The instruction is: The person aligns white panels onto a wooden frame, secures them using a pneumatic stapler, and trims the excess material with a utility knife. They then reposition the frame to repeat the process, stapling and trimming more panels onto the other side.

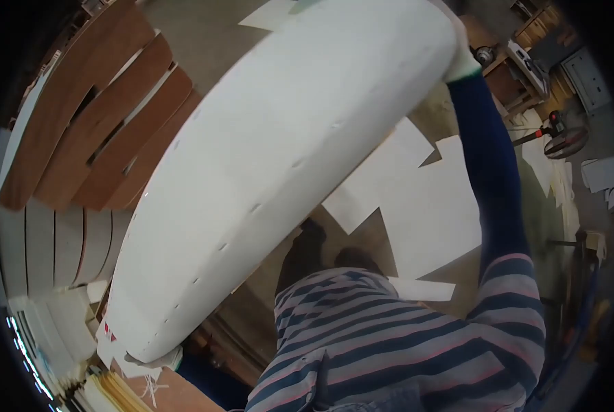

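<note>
A long, white, curved panel [265, 137] stretches diagonally from the top right to the lower left, with a row of small slits or dents along its near edge. My right hand [463, 60], in a white glove with a green cuff, grips the panel's upper right end; its fingers are mostly hidden. At the lower left tip, my left hand [176, 358] holds the other end, and little of it shows beyond the blue sleeve. The panel hangs in front of my striped shirt, above the floor.
Brown curved wooden boards [80, 103] lean side by side on the left, above grey curved panels [39, 244]. White sheets [430, 206] lie on the floor by my feet. A fan [566, 142] stands at right, near a wooden workbench [502, 89].
</note>
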A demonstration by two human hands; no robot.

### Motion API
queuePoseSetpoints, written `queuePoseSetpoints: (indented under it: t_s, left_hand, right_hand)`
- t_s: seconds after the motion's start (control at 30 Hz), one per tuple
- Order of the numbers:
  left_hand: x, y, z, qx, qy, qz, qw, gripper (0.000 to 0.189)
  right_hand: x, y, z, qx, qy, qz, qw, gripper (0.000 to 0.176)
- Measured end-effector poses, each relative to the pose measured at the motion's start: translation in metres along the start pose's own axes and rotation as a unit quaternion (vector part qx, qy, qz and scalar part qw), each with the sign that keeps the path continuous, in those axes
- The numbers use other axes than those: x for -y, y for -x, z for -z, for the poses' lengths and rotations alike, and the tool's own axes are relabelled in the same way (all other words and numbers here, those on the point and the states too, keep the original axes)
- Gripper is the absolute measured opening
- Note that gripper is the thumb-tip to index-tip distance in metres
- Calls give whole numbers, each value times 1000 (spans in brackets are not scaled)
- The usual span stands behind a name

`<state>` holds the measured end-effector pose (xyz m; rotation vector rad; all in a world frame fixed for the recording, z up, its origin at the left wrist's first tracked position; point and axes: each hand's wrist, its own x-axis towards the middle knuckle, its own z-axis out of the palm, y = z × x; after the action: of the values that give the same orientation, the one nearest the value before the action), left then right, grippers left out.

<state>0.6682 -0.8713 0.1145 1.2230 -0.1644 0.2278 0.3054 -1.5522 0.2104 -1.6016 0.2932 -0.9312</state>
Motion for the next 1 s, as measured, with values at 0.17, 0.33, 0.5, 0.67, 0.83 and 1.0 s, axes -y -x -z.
queuePoseSetpoints:
  t_s: [0.17,0.33,0.5,0.67,0.83,1.0]
  left_hand:
    - [35,-21,-77,-41,18,113,993,80]
    - [117,-28,-26,41,-44,109,992,80]
    - [156,3,-104,99,280,183,937,75]
    - [186,33,-225,-98,228,155,956,74]
    - [219,75,-345,-186,159,119,962,72]
    - [225,67,-442,-187,110,101,971,70]
  right_hand:
    - [-4,-157,-61,54,-231,-128,963,58]
    - [-90,-277,-30,259,-326,-131,900,54]
    - [-134,-351,-52,164,-228,-201,939,52]
    - [-289,-469,-15,158,-256,-268,915,50]
    - [-419,-580,38,219,-276,-299,887,66]
    - [-451,-668,86,257,-345,-336,838,71]
